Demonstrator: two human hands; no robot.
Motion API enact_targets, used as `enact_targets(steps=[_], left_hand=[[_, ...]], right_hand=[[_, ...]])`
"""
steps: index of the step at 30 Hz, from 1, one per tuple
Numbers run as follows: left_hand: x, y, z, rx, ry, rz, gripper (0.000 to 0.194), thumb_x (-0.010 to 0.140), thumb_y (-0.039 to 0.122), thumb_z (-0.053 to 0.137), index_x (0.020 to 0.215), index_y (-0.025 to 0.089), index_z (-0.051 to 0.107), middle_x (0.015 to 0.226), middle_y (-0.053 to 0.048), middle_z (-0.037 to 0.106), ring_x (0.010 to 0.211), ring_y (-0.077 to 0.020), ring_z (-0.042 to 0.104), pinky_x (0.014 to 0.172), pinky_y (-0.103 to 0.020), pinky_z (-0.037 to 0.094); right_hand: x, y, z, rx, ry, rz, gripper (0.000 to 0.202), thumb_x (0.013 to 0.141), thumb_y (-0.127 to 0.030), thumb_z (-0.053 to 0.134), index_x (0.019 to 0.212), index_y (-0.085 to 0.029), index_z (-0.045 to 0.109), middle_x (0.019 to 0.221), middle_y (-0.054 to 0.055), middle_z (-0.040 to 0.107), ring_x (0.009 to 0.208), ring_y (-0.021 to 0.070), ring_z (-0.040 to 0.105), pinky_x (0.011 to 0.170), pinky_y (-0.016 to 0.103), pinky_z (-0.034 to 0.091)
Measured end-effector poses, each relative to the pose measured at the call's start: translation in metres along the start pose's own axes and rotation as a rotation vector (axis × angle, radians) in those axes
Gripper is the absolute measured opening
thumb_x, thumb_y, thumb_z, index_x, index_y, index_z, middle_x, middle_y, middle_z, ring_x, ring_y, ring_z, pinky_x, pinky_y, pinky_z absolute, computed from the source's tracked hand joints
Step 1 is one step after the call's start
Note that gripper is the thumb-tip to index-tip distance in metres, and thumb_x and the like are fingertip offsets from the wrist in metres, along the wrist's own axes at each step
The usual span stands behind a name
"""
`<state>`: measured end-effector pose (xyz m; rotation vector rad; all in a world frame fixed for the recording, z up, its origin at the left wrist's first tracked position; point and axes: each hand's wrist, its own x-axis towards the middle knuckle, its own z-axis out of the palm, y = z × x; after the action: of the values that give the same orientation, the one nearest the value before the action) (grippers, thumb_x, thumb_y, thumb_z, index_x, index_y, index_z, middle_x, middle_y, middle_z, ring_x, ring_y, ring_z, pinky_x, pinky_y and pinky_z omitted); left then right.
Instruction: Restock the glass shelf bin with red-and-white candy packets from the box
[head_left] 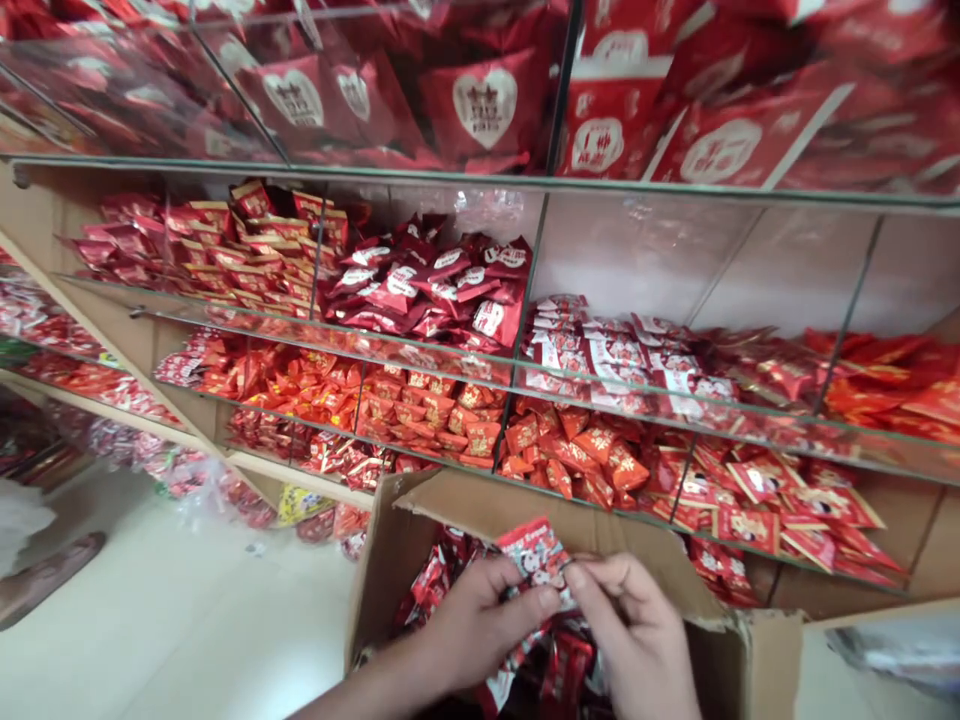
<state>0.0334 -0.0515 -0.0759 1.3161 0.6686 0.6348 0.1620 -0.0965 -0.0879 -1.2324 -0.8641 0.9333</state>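
Observation:
Over an open cardboard box (373, 575), my left hand (487, 615) pinches a small red printed packet (534, 552), thumb on its near face. The fingers of my right hand (626, 610) close on the same packet's right edge. Below both hands, the box holds many loose shiny red packets (431, 585), partly hidden by my wrists and palms. Print on the held packet shows a light pattern and lettering too blurred to read.
Behind the box rise glass-edged shelves (465, 182) with dividers, packed with red and orange packets (442, 400). Bagged packets (202, 485) lie along the floor at left. A shoe (56, 578) shows at the left edge. Clear plastic (900, 650) lies at the right.

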Motion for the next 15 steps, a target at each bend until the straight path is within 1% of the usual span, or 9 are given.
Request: enact_targets(steps=[2, 4, 7, 9, 10, 11, 13, 14, 15], left_hand=[[-0.001, 0.008, -0.003, 0.009, -0.033, -0.026, 0.029, 0.074, 0.041, 0.055, 0.078, 0.014, 0.065, 0.068, 0.002, 0.054, 0.065, -0.0104, 0.042, 0.065, -0.022, 0.036], [-0.001, 0.012, -0.005, 0.012, -0.034, -0.074, 0.030, 0.071, 0.042, 0.057, 0.069, 0.013, 0.062, 0.062, 0.003, 0.047, 0.059, -0.0083, 0.037, 0.058, -0.020, 0.032], [-0.001, 0.014, -0.005, -0.008, -0.019, -0.121, 0.032, 0.068, 0.044, 0.059, 0.062, 0.012, 0.057, 0.056, 0.005, 0.040, 0.055, -0.0074, 0.031, 0.053, -0.020, 0.028], [0.000, 0.017, -0.005, -0.019, -0.020, -0.129, 0.033, 0.068, 0.044, 0.058, 0.061, 0.012, 0.056, 0.057, 0.004, 0.039, 0.055, -0.0075, 0.031, 0.053, -0.020, 0.027], [0.001, 0.018, -0.005, -0.013, -0.030, -0.133, 0.033, 0.068, 0.044, 0.058, 0.062, 0.012, 0.056, 0.057, 0.004, 0.040, 0.055, -0.0076, 0.031, 0.053, -0.020, 0.027], [0.002, 0.020, -0.006, 0.006, -0.055, -0.140, 0.032, 0.069, 0.043, 0.057, 0.064, 0.011, 0.057, 0.059, 0.004, 0.041, 0.056, -0.0077, 0.032, 0.054, -0.021, 0.027], [0.003, 0.023, -0.007, 0.091, -0.148, -0.150, 0.029, 0.071, 0.040, 0.056, 0.069, 0.011, 0.059, 0.061, 0.003, 0.042, 0.057, -0.0080, 0.033, 0.056, -0.021, 0.029], [0.003, 0.023, -0.008, 0.149, -0.191, -0.149, 0.027, 0.072, 0.038, 0.055, 0.070, 0.011, 0.060, 0.061, 0.004, 0.041, 0.058, -0.0080, 0.033, 0.056, -0.020, 0.029], [0.003, 0.023, -0.008, 0.208, -0.210, -0.140, 0.026, 0.072, 0.037, 0.055, 0.069, 0.012, 0.060, 0.060, 0.004, 0.041, 0.057, -0.0080, 0.033, 0.055, -0.020, 0.029]], right_hand=[[0.003, -0.002, -0.008, 0.019, -0.084, 0.036, 0.016, 0.068, -0.032, 0.064, 0.069, -0.018, 0.056, 0.063, 0.000, 0.061, 0.058, 0.0115, 0.055, 0.056, 0.022, 0.045], [0.005, -0.004, -0.013, 0.061, -0.143, 0.086, 0.017, 0.069, -0.031, 0.064, 0.072, -0.018, 0.054, 0.060, -0.001, 0.058, 0.055, 0.0100, 0.052, 0.053, 0.021, 0.043], [0.009, -0.006, -0.016, 0.123, -0.171, 0.142, 0.019, 0.069, -0.030, 0.064, 0.073, -0.018, 0.050, 0.058, -0.003, 0.056, 0.052, 0.0084, 0.049, 0.052, 0.021, 0.041], [0.011, -0.010, -0.017, 0.151, -0.192, 0.151, 0.019, 0.069, -0.029, 0.064, 0.075, -0.019, 0.050, 0.060, -0.004, 0.057, 0.052, 0.0078, 0.050, 0.053, 0.020, 0.041], [0.012, -0.012, -0.017, 0.158, -0.211, 0.153, 0.019, 0.070, -0.030, 0.063, 0.079, -0.020, 0.050, 0.062, -0.004, 0.057, 0.054, 0.0078, 0.050, 0.054, 0.020, 0.041], [0.013, -0.015, -0.018, 0.153, -0.232, 0.149, 0.021, 0.070, -0.031, 0.063, 0.085, -0.022, 0.051, 0.066, -0.004, 0.059, 0.056, 0.0081, 0.051, 0.055, 0.020, 0.041], [0.014, -0.019, -0.019, 0.098, -0.305, 0.140, 0.034, 0.070, -0.033, 0.062, 0.101, -0.025, 0.049, 0.077, -0.002, 0.060, 0.064, 0.0102, 0.054, 0.058, 0.021, 0.043], [0.015, -0.021, -0.020, 0.049, -0.348, 0.136, 0.037, 0.070, -0.034, 0.062, 0.104, -0.024, 0.049, 0.080, -0.001, 0.061, 0.068, 0.0114, 0.055, 0.059, 0.022, 0.043], [0.016, -0.022, -0.020, -0.002, -0.384, 0.131, 0.036, 0.070, -0.035, 0.062, 0.102, -0.023, 0.051, 0.080, 0.000, 0.060, 0.069, 0.0122, 0.054, 0.060, 0.022, 0.043]])
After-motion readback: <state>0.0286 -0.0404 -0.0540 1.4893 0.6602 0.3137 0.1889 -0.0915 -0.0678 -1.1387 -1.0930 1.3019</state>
